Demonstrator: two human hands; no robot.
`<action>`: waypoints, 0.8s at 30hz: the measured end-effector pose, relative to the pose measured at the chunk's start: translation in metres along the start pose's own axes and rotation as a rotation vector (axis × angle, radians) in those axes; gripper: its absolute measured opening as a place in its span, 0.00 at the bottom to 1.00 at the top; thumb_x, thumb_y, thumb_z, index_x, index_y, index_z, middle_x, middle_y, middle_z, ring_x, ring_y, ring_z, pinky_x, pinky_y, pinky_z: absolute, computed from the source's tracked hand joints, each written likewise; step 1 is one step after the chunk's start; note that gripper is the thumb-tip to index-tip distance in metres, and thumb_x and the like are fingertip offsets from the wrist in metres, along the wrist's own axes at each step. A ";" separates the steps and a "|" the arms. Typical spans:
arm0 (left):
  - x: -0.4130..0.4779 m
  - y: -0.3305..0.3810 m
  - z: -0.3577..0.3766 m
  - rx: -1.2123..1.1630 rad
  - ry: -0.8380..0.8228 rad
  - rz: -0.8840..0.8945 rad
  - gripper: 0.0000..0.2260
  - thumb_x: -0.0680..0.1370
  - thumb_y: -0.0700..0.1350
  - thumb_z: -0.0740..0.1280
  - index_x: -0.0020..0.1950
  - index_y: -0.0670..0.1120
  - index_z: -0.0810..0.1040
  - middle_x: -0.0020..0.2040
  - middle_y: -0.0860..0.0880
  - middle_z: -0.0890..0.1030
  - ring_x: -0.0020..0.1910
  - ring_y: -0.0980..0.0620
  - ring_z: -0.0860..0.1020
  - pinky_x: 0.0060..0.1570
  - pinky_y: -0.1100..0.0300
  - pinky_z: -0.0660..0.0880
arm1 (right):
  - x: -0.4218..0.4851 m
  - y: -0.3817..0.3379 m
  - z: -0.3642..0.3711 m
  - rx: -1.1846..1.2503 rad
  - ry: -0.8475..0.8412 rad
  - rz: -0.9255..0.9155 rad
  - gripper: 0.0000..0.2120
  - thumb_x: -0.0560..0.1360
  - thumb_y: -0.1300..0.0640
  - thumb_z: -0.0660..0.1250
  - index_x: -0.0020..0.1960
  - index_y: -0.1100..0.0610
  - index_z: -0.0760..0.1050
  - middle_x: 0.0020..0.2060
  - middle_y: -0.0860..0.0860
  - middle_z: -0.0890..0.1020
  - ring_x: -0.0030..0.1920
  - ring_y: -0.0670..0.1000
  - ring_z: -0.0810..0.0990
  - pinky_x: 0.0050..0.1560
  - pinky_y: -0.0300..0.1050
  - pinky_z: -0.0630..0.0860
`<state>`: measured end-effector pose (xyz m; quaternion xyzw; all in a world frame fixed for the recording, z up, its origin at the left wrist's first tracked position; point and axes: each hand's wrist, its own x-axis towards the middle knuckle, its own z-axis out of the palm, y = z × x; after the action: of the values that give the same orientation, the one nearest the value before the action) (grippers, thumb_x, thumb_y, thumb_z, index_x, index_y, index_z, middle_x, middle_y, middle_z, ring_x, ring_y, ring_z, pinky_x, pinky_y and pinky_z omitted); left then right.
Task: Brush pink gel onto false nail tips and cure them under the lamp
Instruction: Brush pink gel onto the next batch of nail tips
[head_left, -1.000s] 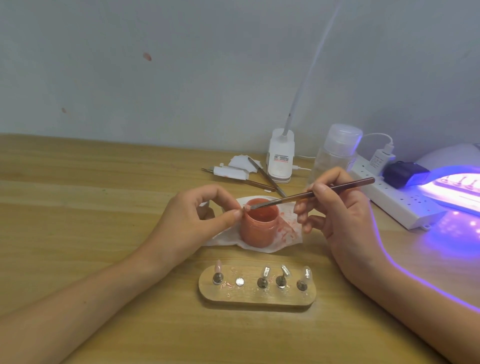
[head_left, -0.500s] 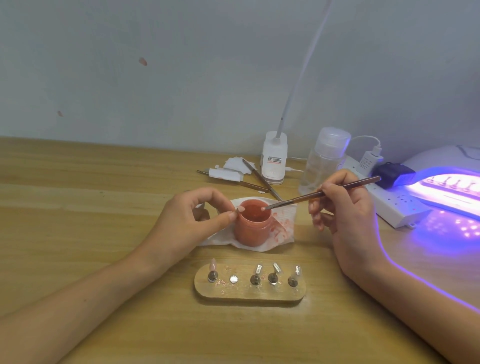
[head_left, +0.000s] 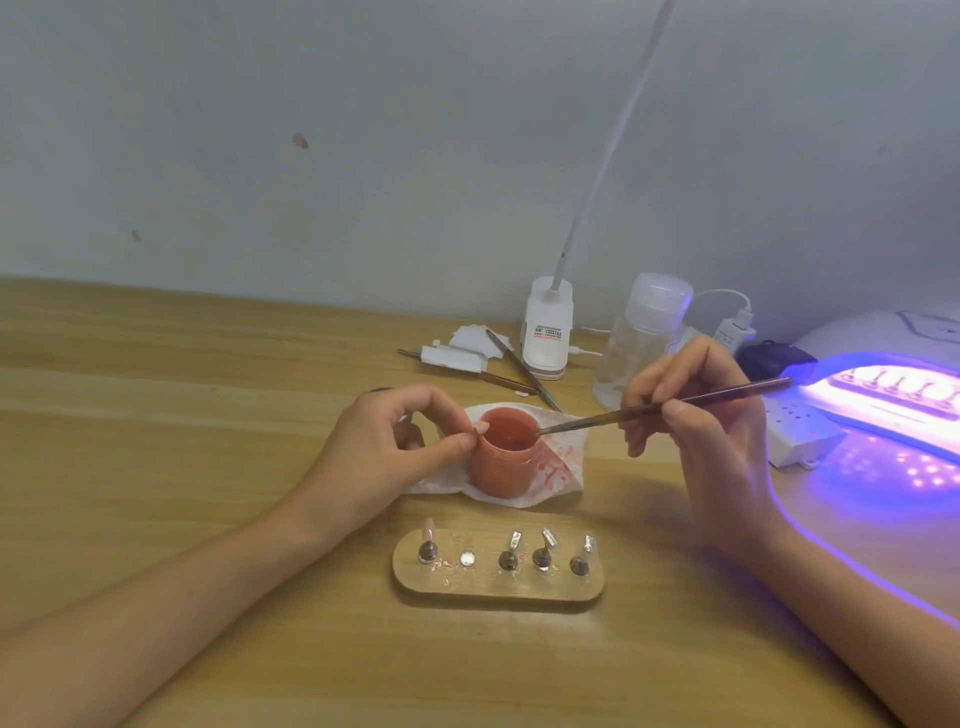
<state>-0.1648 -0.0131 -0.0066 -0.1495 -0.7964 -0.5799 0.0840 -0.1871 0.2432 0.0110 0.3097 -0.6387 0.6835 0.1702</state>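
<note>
Wood table (head_left: 156, 426) runs under everything and meets the wall (head_left: 363, 156) along its far edge. On my right the lamp (head_left: 883, 410) glows violet, and its lit front edge curves along beside my right forearm. A row of tips (head_left: 893, 388) sits inside it. A white power strip (head_left: 800, 441) lies just left of the lamp, between it and my right hand (head_left: 711, 431). By the wall stand a clear bottle (head_left: 644, 338) and a white clip base (head_left: 548, 332), with spare tools (head_left: 519, 369) just left of the base.

My left hand (head_left: 379, 447) comes in from the lower left. Its thumb and forefinger pinch a small tip (head_left: 481, 427) at the left rim of the jar (head_left: 501, 467), though it is too small for me to be sure of it. My right hand grips the brush (head_left: 675, 402) like a pen.

Between my forearms and apart from both lies the wooden holder (head_left: 498, 590), with a strip of wood between it and the tissue (head_left: 563, 457). The holder carries one pink tip at the left, a bare metal disc (head_left: 467, 558) and then three clear tips.

The open jar stands on the stained tissue, well apart from the lamp. The brush's bristles dip inside the jar's right rim, and its handle rises to the right and ends near the lamp's edge.
</note>
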 end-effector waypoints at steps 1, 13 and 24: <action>0.000 0.000 0.000 0.002 -0.002 0.002 0.08 0.73 0.39 0.75 0.39 0.51 0.82 0.40 0.55 0.83 0.27 0.55 0.69 0.28 0.65 0.66 | 0.001 -0.001 -0.002 -0.001 -0.010 -0.003 0.08 0.70 0.63 0.60 0.41 0.51 0.72 0.35 0.51 0.78 0.32 0.53 0.76 0.31 0.42 0.74; 0.002 0.028 -0.023 -0.118 -0.046 -0.103 0.06 0.69 0.52 0.75 0.43 0.53 0.84 0.39 0.60 0.82 0.32 0.61 0.72 0.29 0.74 0.66 | 0.001 0.008 -0.004 0.133 0.157 0.122 0.13 0.70 0.66 0.54 0.36 0.51 0.71 0.30 0.52 0.77 0.27 0.50 0.73 0.26 0.36 0.69; -0.045 0.027 -0.002 0.146 -0.244 0.150 0.06 0.72 0.48 0.76 0.39 0.55 0.80 0.42 0.56 0.82 0.50 0.49 0.77 0.44 0.62 0.75 | 0.000 0.011 0.001 0.153 0.171 0.181 0.13 0.71 0.64 0.56 0.35 0.49 0.73 0.31 0.52 0.78 0.27 0.50 0.73 0.26 0.36 0.69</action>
<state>-0.1131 -0.0133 0.0045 -0.2714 -0.8273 -0.4902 0.0407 -0.1937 0.2407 0.0020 0.2033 -0.5932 0.7667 0.1375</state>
